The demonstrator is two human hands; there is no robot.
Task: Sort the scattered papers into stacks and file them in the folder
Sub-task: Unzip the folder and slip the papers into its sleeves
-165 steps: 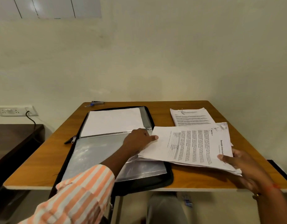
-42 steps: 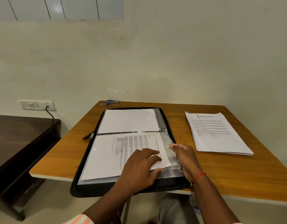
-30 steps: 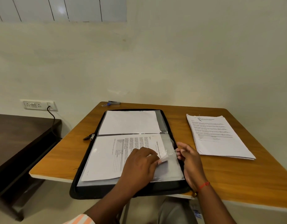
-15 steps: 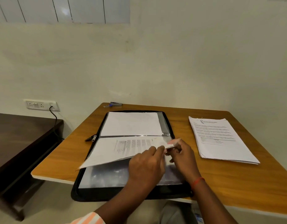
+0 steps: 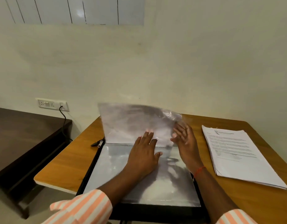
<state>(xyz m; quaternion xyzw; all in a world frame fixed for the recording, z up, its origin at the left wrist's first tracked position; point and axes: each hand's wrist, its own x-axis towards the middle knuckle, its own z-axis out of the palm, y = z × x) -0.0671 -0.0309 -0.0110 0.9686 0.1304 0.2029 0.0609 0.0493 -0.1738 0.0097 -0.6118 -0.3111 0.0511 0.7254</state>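
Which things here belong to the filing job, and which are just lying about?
Part of the job: folder, its upright plastic sleeve, paper stack, left hand, right hand.
Lying about: wall socket, cable, dark side table.

Wooden table (image 5: 71, 160), orange-brown top, pale front edge. Dark brown low bench (image 5: 26, 131) left of table, lower than table top. White socket plate (image 5: 51, 104) on wall beyond table's far-left corner; black cable (image 5: 64, 115) plugged in, dropping behind bench. Cream wall (image 5: 188, 62) behind table. White lined panel (image 5: 75, 10) high above table.
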